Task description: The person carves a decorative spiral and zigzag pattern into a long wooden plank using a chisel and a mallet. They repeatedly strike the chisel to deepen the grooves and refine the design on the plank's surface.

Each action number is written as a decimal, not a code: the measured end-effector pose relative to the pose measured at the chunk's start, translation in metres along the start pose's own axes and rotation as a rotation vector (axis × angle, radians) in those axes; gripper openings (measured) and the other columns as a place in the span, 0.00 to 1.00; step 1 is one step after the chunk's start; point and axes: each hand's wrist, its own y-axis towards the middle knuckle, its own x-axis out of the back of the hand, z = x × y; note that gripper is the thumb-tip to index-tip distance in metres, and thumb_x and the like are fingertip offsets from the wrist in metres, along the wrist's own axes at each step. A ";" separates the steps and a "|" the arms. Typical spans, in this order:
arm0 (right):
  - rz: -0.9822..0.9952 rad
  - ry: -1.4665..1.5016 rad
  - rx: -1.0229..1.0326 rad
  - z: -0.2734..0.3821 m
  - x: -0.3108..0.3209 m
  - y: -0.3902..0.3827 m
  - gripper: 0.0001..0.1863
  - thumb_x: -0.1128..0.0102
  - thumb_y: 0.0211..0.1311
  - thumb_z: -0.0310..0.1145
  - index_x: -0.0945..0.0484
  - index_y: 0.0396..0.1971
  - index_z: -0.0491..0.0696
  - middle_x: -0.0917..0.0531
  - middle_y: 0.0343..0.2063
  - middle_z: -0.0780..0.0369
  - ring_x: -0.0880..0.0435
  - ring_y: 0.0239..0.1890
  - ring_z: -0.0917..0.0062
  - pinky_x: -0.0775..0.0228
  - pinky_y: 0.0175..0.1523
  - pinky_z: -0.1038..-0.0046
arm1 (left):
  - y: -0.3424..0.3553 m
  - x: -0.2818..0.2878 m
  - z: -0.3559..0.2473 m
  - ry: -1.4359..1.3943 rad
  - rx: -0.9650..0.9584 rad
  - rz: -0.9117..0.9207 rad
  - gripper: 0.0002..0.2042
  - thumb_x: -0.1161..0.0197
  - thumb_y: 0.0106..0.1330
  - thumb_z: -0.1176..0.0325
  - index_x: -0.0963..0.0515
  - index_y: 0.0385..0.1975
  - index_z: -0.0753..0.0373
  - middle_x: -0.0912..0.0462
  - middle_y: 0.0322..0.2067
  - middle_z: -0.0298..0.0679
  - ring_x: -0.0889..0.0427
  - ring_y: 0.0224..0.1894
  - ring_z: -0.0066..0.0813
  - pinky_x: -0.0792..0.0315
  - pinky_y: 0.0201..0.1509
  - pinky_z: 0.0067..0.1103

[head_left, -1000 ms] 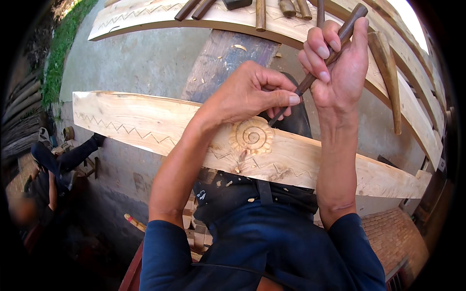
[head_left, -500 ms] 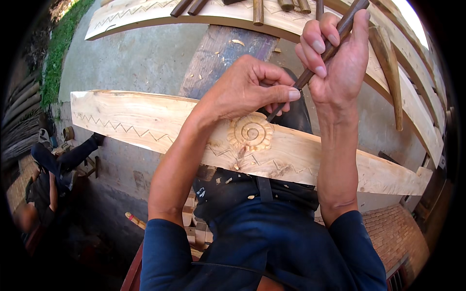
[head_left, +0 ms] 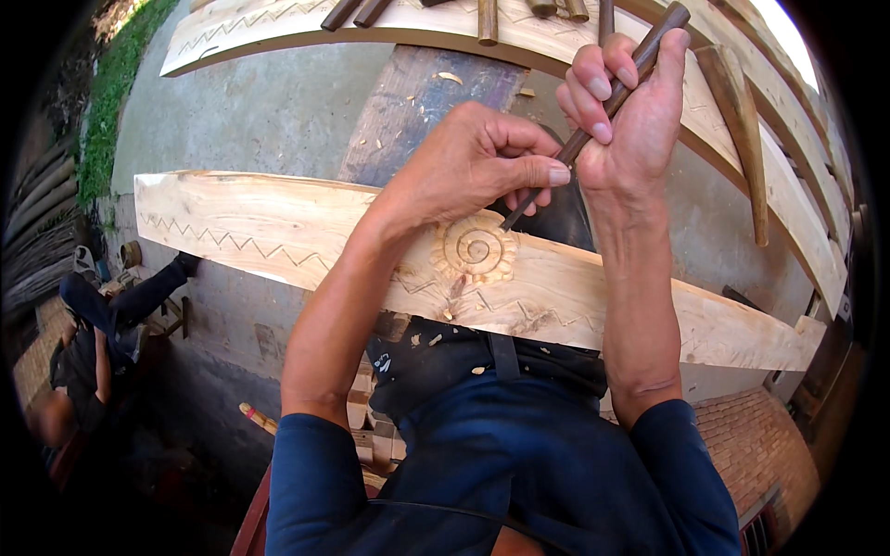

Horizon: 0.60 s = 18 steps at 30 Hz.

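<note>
A long pale wooden beam lies crosswise in front of me, with a zigzag line along it. Near its middle is a round carved flower with a spiral centre. My right hand wraps round the dark wooden handle of a carving chisel, which slants down to the left. Lower on the same chisel, my left hand pinches the shaft between thumb and fingers. The blade's tip meets the beam at the flower's upper right edge. Wood chips lie on the beam and my dark clothing.
Beyond, a second pale beam bears several chisel handles and a wooden mallet. A worn plank with chips runs away from me. Another person sits at far left. More beams stand at right.
My right hand and the chisel handle have shifted slightly left and down. The chisel tip has moved a little left along the flower's edge. My left hand keeps its pinch.
</note>
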 end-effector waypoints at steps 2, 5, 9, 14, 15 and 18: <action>-0.011 0.009 0.004 -0.001 0.001 -0.001 0.34 0.69 0.87 0.66 0.39 0.23 0.57 0.31 0.18 0.67 0.48 0.12 0.85 0.57 0.20 0.77 | 0.000 -0.001 -0.001 0.000 0.005 0.001 0.09 0.25 0.73 0.65 0.09 0.38 0.65 0.11 0.26 0.33 0.16 0.27 0.15 0.23 0.31 0.16; -0.028 0.024 -0.005 -0.004 0.003 0.000 0.33 0.69 0.87 0.66 0.38 0.24 0.57 0.31 0.18 0.67 0.48 0.12 0.85 0.58 0.21 0.77 | 0.000 -0.001 -0.002 0.012 0.019 0.006 0.09 0.25 0.73 0.65 0.09 0.37 0.66 0.11 0.26 0.33 0.16 0.27 0.15 0.24 0.31 0.16; -0.085 0.043 -0.028 -0.009 -0.001 -0.005 0.34 0.69 0.87 0.66 0.38 0.24 0.56 0.31 0.18 0.67 0.49 0.12 0.84 0.56 0.21 0.77 | 0.000 0.000 0.003 0.028 0.040 0.019 0.09 0.25 0.74 0.65 0.10 0.37 0.66 0.11 0.26 0.32 0.16 0.27 0.15 0.24 0.32 0.16; -0.050 0.156 -0.044 0.003 -0.002 -0.011 0.34 0.69 0.87 0.65 0.37 0.24 0.54 0.31 0.20 0.67 0.47 0.13 0.84 0.54 0.23 0.78 | -0.001 0.000 -0.002 -0.010 0.013 0.035 0.10 0.26 0.75 0.65 0.09 0.39 0.67 0.11 0.26 0.33 0.15 0.28 0.16 0.23 0.32 0.16; -0.014 0.268 -0.056 0.011 0.007 -0.011 0.34 0.69 0.88 0.65 0.37 0.24 0.54 0.31 0.20 0.67 0.47 0.14 0.84 0.53 0.23 0.78 | -0.003 0.001 -0.003 -0.049 0.004 0.041 0.10 0.27 0.75 0.65 0.09 0.40 0.67 0.10 0.27 0.34 0.15 0.29 0.16 0.23 0.33 0.16; 0.003 0.245 0.040 0.025 0.021 -0.017 0.34 0.69 0.88 0.63 0.35 0.25 0.53 0.32 0.22 0.67 0.48 0.15 0.84 0.53 0.25 0.78 | -0.004 -0.002 -0.001 -0.096 0.003 0.050 0.10 0.28 0.76 0.65 0.09 0.43 0.68 0.10 0.28 0.35 0.16 0.29 0.15 0.23 0.34 0.16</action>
